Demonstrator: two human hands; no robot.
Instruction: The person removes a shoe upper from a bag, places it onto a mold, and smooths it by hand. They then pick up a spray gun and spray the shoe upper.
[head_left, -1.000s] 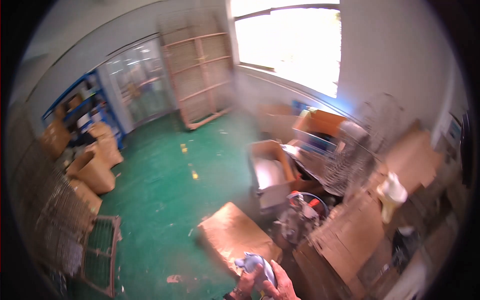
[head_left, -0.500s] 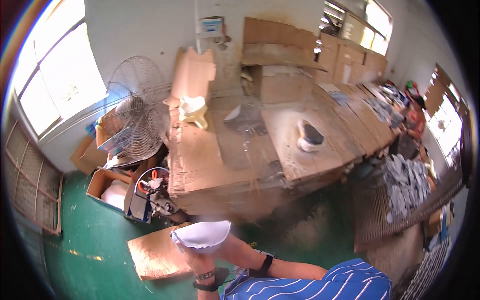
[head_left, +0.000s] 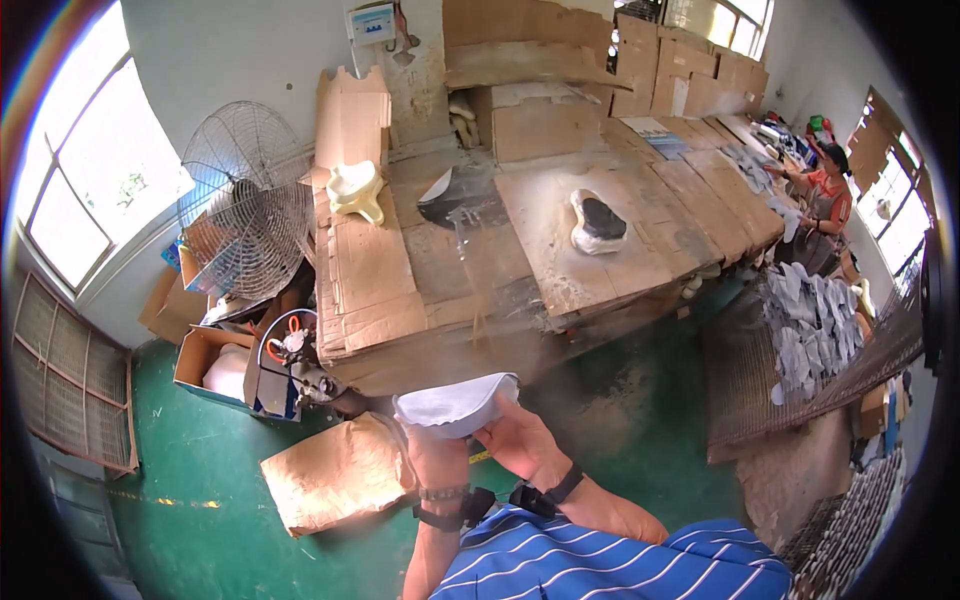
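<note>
I hold a pale grey-white, boat-shaped piece (head_left: 455,405) with a crimped lower edge in front of my body, short of the workbench. My left hand (head_left: 437,455) grips it from below at its left part, with the fingers mostly hidden behind it. My right hand (head_left: 522,438) is closed on its right end, thumb along the near side. Ahead on the cardboard-covered workbench (head_left: 380,320) sits a white form with a dark, sole-shaped top (head_left: 600,220). A cream-coloured stand with stubby legs (head_left: 355,192) rests at the bench's left end.
A large wire-guarded fan (head_left: 245,200) stands left of the bench, above an open box (head_left: 205,355). Flattened brown paper (head_left: 335,475) lies on the green floor. Grey pieces are heaped on a rack (head_left: 810,330) at right; a person (head_left: 825,200) works beyond it.
The pale piece has moved up and to the right in view. My right hand, mostly hidden before, now shows at its right end. The view has shifted, bringing the bench higher in it.
</note>
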